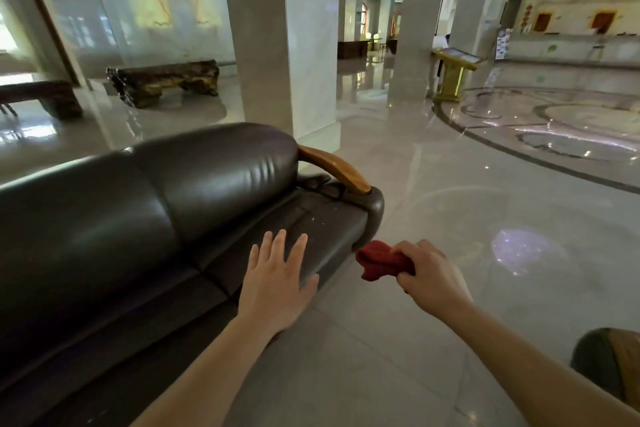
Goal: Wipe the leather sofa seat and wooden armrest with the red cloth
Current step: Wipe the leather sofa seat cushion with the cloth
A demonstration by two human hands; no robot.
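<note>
Right hand (pixel 427 274) fingers clamp bunched red cloth (pixel 382 262); left hand (pixel 277 284) fingers spread on seat (pixel 329 229).

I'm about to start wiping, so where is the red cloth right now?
The red cloth is bunched in the right hand, low and right of centre, just off the sofa seat's front corner, above the floor.

left hand (pixel 277 282): flat, fingers spread | right hand (pixel 427 272): fisted

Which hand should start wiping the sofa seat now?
The right hand, probably. It already grips the red cloth, bunched up just off the front edge of the sofa seat. The left hand is open with nothing in it, spread over the seat.
</note>
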